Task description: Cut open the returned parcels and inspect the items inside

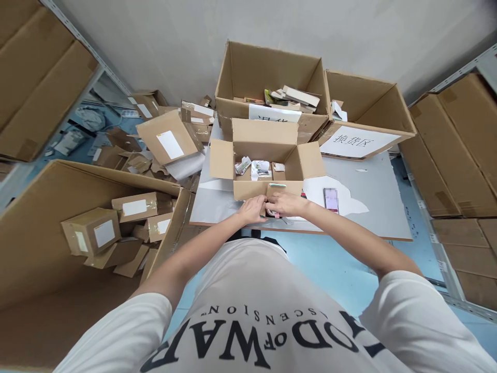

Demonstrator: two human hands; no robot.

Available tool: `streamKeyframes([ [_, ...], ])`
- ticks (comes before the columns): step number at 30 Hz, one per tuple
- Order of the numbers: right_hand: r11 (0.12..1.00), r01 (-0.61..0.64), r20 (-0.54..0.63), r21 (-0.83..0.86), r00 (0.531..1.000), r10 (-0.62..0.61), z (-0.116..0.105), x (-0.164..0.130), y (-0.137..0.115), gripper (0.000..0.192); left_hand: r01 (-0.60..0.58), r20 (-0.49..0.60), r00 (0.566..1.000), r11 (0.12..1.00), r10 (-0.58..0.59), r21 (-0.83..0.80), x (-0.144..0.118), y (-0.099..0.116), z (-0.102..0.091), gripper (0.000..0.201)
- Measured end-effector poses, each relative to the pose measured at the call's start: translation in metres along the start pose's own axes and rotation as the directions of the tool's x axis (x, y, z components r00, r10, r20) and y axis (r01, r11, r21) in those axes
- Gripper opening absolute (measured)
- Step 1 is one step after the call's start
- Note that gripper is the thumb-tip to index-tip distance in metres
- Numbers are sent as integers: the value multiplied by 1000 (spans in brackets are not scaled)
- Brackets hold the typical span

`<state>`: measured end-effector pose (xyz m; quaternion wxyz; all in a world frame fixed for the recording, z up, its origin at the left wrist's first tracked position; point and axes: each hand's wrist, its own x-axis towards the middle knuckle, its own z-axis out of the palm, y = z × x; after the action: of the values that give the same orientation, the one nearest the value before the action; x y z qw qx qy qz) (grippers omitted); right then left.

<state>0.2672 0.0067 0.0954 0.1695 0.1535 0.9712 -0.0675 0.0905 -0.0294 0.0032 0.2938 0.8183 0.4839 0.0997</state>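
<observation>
At the front edge of the table, a small open cardboard box [276, 192] stands with a flap raised, right in front of my body. My left hand [253, 209] is closed around its left side. The fingers of my right hand [286, 204] bend over the box's opening from the right; what they pinch is hidden. Something white and pink shows low between the hands. Just behind them is a medium open carton [267, 190] with its flaps spread, holding crumpled papers [259, 170] and small brown pieces.
Two large labelled cartons stand behind: one [272, 57] with several thin boxes, another [349, 142] to its right. A phone [331, 200] lies on the grey table [380, 191]. At left, a big carton [46, 207] holds several parcels [91, 231]; more parcels [166, 146] pile beyond.
</observation>
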Motion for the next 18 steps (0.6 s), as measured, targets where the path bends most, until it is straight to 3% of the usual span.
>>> streamKeyframes([
  [4,1000,11,-29,20,1000,-11,-24,-12,5,19,7,-4,1000,1000,-7,-3,1,3,-2,64],
  [11,997,-34,-146,63,988,43,-53,-33,12,44,13,-21,1000,1000,-12,10,-4,12,-12,62],
  [18,932,-30,-195,361,975,107,-92,-55,17,52,15,-43,999,1000,-16,-23,-7,19,-12,60],
])
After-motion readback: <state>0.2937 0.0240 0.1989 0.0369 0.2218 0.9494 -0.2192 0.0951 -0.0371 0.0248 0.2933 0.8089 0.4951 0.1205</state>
